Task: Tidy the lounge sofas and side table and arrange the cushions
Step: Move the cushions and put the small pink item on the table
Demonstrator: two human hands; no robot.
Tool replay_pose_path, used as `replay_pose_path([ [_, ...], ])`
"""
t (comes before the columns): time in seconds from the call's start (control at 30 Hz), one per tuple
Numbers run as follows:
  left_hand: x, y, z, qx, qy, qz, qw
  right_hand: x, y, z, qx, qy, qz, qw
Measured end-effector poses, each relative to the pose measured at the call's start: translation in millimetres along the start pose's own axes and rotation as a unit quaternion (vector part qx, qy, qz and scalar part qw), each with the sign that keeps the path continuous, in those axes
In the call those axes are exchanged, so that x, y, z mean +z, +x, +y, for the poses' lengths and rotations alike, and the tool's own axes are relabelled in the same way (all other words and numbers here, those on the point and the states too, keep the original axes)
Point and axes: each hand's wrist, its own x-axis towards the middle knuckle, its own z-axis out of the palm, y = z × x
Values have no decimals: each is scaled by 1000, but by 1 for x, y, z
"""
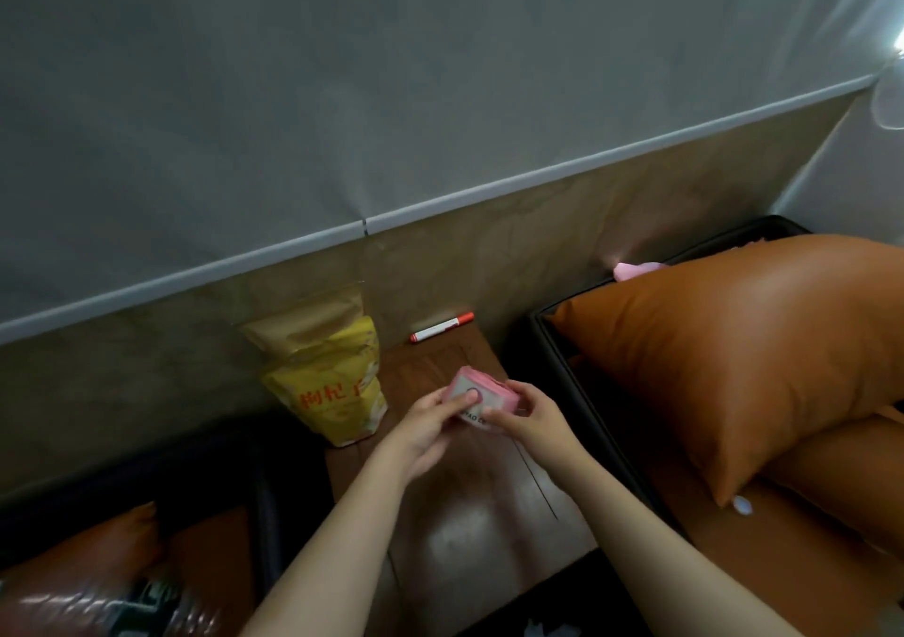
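Left hand, right hand both grip pink pack.

Dim, soft-focus room lit from the upper right, with glare there and wide-angle bending at the edges.

Near half of side table gives passage; yellow bag, marker (by wall) block behind.

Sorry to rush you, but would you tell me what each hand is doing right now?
Left hand: holding the pink packet, thumb pressed on its top.
Right hand: holding the same packet at its other end.
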Motion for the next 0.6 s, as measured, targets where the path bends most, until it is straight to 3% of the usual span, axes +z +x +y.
replay_pose_path([
  [0.3, -46, 32, -28, 53, -68, 174, 981, 35, 69, 23, 48, 13, -94, 994],
  [0.6, -61, 82, -54, 111, -42, 278, 953, 59, 123, 61, 44, 4, -40, 998],
])
